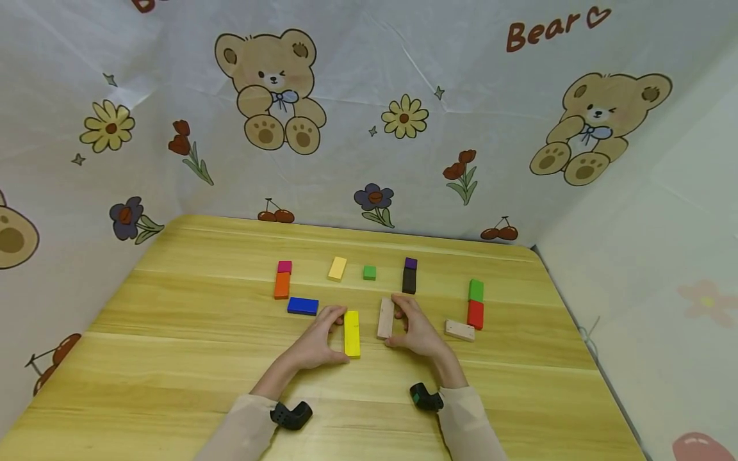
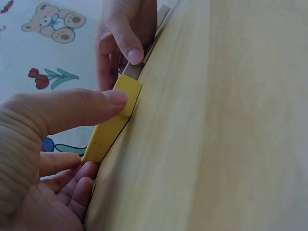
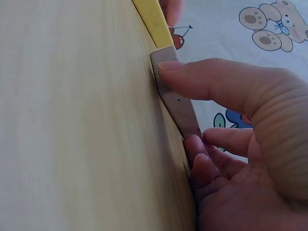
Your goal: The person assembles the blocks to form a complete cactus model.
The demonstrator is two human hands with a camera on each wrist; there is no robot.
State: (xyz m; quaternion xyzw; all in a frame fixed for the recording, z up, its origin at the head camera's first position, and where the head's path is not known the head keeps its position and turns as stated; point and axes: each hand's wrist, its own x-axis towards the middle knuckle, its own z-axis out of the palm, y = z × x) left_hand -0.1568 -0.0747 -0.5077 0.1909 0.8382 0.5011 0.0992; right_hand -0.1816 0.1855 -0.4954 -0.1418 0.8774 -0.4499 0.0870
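Note:
My left hand (image 1: 314, 342) holds a long yellow block (image 1: 352, 334) by its two ends, thumb at the near end and fingertips at the far end. To its right, my right hand (image 1: 419, 330) grips a plain wooden block (image 1: 385, 318) the same way. A gap of table separates the two blocks, which stand roughly parallel. In the left wrist view the thumb presses the end of the yellow block (image 2: 110, 127); in the right wrist view the other thumb lies on the end of the wooden block (image 3: 179, 103).
Left on the table (image 1: 173, 365) lie a blue block (image 1: 302, 306) and an orange block (image 1: 282, 285) touching a pink one (image 1: 285, 266). Behind are pale yellow (image 1: 337, 269), green (image 1: 369, 273) and black (image 1: 409, 280) blocks. Right are a red (image 1: 475, 315) and a wooden block (image 1: 459, 330).

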